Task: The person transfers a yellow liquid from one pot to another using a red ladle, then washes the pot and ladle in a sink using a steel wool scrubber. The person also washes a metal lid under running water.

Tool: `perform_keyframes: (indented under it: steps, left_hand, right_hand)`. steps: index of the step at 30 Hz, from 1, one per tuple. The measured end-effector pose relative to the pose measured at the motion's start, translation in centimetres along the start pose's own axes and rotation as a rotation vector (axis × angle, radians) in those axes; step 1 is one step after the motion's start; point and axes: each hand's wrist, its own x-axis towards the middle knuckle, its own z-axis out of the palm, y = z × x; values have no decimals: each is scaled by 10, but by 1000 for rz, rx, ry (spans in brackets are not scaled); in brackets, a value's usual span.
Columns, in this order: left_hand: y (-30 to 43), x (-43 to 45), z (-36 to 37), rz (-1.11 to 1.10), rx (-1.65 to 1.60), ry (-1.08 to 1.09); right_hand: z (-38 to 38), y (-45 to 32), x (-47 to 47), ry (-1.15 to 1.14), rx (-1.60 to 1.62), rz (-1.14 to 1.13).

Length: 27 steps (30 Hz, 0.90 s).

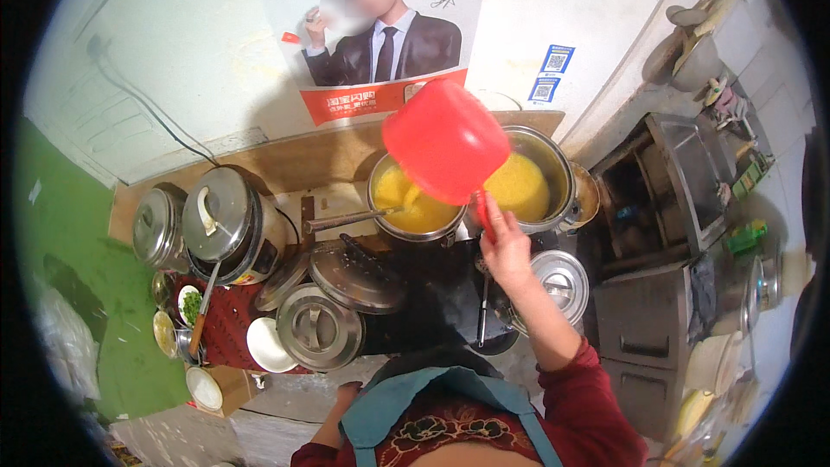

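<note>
My right hand (506,248) grips the handle of a red plastic water scoop (447,143). The scoop is tipped above the left metal pot (420,235), with its outer side towards me. A yellow stream (412,194) shows below its left edge, over yellow porridge-like food (436,215) in that pot. A long-handled utensil (353,219) leans on the pot's rim. Close on the right, a larger metal pot (563,162) holds more yellow food (519,189), partly hidden by the scoop. My left hand (349,392) hangs low beside my apron (369,412); its fingers are hard to make out.
Pot lids (321,327) and a white plate (269,345) lie nearer me. A rice cooker (266,243) and a lidded pot (155,227) stand left. Another lidded pot (561,282) is beside my right forearm. Metal cabinets (642,337) stand right; a poster (389,45) hangs on the wall.
</note>
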Motion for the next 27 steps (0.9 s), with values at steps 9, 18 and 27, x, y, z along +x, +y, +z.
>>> perform_keyframes:
  steps: [9, 18, 27]
  left_hand:
    - [-16, 14, 27, -20, -219, 213]
    - [1, 14, 4, -68, -185, 36]
    - [11, 15, -8, -206, -196, -92]
  right_hand:
    - [61, 60, -10, 110, 187, -59]
    - [-28, 146, 26, -58, 1, 440]
    - [14, 214, 51, -387, -377, 730]
